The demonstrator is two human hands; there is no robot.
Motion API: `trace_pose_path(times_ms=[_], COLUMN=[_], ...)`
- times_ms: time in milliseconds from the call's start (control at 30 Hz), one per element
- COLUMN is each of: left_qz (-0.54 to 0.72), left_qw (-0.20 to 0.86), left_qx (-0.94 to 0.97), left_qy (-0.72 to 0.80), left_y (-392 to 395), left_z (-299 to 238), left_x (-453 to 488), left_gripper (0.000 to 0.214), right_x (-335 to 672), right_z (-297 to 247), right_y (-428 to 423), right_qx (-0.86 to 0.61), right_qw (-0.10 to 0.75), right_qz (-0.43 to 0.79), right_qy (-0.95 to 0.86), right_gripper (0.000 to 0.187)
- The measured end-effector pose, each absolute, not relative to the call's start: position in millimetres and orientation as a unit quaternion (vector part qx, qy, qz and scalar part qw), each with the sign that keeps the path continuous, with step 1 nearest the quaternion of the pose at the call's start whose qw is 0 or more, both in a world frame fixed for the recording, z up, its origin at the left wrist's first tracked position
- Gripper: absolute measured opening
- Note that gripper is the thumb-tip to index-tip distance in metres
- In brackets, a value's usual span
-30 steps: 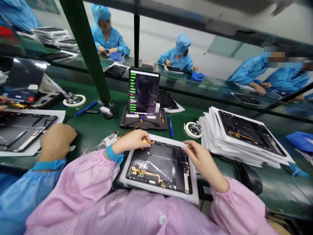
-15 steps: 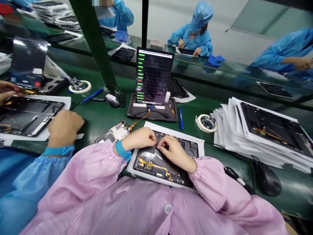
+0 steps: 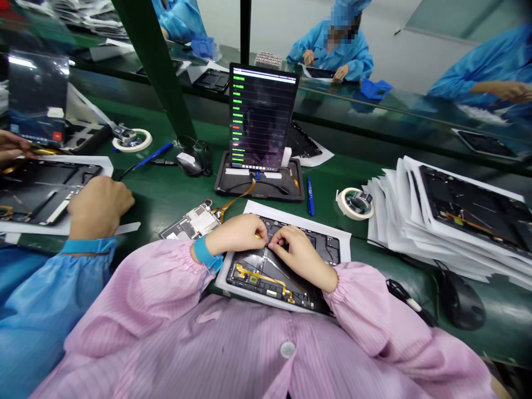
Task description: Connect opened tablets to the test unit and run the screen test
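Observation:
An opened tablet housing [image 3: 286,277] lies in front of me on white paper [image 3: 344,252], its inside facing up with a yellow-orange flex cable [image 3: 264,277] along the near edge. My left hand [image 3: 243,233] is closed over the middle of the housing. Opposite it, almost touching, my right hand [image 3: 295,249] has its thumb and forefinger pinched together. Whatever is between the fingertips is too small or hidden to make out. Left of the housing, near my left wrist, rests a circuit board with silvery shields [image 3: 195,221], from which an orange flex cable [image 3: 239,199] runs to a screen stand.
A lit screen [image 3: 262,119] stands in a black tray [image 3: 260,188] behind the housing. To the right are a blue marker [image 3: 310,197], a tape roll [image 3: 355,204], stacked housings with paper [image 3: 407,221] and a mouse [image 3: 461,299]. A co-worker's hand [image 3: 100,202] is at left.
The view has shifted slightly. My hands stay pinched together over the same part of the housing, with only small finger movement.

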State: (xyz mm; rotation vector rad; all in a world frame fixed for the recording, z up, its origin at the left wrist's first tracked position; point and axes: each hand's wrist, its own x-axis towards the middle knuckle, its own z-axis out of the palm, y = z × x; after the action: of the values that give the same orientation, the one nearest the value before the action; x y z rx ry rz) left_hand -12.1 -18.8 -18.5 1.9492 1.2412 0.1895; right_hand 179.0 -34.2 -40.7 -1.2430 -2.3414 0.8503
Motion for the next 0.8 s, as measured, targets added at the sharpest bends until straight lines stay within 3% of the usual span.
trace_pose_path(times_ms=[500,567,700,800], left_qz=[0.098,0.123,0.28,0.308], left_qw=[0.354,0.347,0.116,-0.027], left_qx=[0.803,0.808,0.755,0.708], left_qy=[0.47,0.46,0.582,0.635], left_y=[-20,-10,25,60], left_z=[-11,-2,6,-3], left_x=[-7,-9,-3,5], left_gripper=[0.013,0.019,0.04,0.049], right_x=[183,183,184,185], right_z=[-45,-45,-43,-43], right_y=[-33,-33,-33,-33], right_qx=[-0.449,-0.449,-0.448,-0.443], right_qw=[0.188,0.192,0.19,0.191], right_qz=[0.309,0.308,0.305,0.3], right_qy=[-0.817,-0.816,-0.819,-0.823], right_gripper=[0.006,0.007,0.007,0.007])
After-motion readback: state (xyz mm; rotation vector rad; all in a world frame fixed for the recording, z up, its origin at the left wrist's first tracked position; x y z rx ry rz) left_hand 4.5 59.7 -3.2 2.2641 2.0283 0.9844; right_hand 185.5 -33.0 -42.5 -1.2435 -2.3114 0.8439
